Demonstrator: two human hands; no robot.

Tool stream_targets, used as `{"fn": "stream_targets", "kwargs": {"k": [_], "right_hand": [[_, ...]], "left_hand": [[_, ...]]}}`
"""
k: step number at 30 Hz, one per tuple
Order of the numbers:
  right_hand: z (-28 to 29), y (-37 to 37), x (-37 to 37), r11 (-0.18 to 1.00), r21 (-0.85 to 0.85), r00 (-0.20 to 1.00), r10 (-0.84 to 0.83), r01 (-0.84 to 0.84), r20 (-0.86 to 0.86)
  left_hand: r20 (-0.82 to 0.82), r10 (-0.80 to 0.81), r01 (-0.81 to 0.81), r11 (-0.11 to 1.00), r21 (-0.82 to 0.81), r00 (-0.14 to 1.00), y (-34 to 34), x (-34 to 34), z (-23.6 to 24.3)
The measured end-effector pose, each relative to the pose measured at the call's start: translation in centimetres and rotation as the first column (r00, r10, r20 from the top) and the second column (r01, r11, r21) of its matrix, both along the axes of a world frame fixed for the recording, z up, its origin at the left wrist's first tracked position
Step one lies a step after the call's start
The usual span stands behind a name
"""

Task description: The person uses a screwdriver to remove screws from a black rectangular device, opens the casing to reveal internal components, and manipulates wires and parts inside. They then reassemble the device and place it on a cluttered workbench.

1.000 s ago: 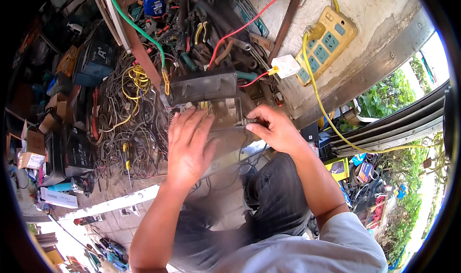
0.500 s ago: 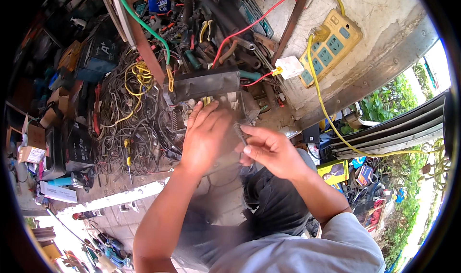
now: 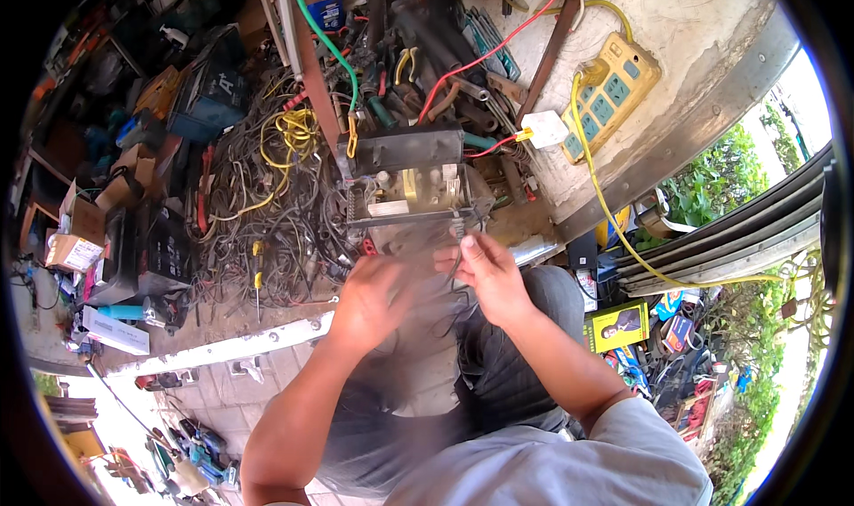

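Note:
An opened black case (image 3: 405, 148) stands at the bench edge in front of me. Its near side exposes a dusty circuit board (image 3: 431, 188) with a yellow transformer-like part and pale components. A dark cable (image 3: 458, 228) with a ribbed sleeve runs down from the case's right front corner. My right hand (image 3: 495, 282) pinches this cable between thumb and fingers just below the case. My left hand (image 3: 366, 299) hovers below the case's left front side, apart from it. Its fingers are smeared by motion, so whether they hold anything is hidden.
Tangled wires (image 3: 276, 203) and a yellow-handled screwdriver (image 3: 258, 270) lie to the left. Pliers (image 3: 406, 64) and other tools crowd the back. A yellow power strip (image 3: 612, 97) holds a white adapter (image 3: 543, 129) at right. Green (image 3: 331, 48) and red wires hang across the bench.
My left hand has come down off the open case, uncovering the circuit board. My right hand still grips the cable and sits slightly lower. The whole view has shifted a little.

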State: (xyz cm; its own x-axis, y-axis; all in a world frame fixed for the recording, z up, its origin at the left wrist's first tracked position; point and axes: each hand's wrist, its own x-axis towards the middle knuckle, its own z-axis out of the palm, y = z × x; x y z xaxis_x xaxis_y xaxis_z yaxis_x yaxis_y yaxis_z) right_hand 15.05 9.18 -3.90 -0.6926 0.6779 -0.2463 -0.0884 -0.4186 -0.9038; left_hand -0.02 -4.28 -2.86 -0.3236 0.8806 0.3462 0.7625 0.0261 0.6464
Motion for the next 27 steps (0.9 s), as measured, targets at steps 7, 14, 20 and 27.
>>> {"fn": "stream_targets", "kwargs": {"k": [7, 14, 20, 27], "right_hand": [[2.3, 2.9, -0.8, 0.961, -0.256, 0.979, 0.054, -0.104, -0.195], [4.2, 3.8, -1.9, 0.974, -0.213, 0.985, 0.038, -0.074, -0.168], [2.6, 0.8, -0.7, 0.987, -0.158, 0.995, -0.008, -0.008, -0.100], [-0.5, 0.1, 0.0, 0.992, -0.124, 0.999, -0.032, 0.034, 0.022]], "left_hand": [[-0.410, 0.078, -0.084, 0.996, 0.004, 0.909, 1.8, 0.0, 1.6], [-0.539, 0.089, -0.150, 0.986, -0.070, 0.837, 5.3, 0.6, 0.3], [-0.602, 0.040, -0.103, 0.992, -0.070, 0.798, 5.0, 0.5, 0.3], [-0.460, -0.123, 0.041, 0.982, -0.183, 0.879, 4.9, -0.4, 1.9]]}}
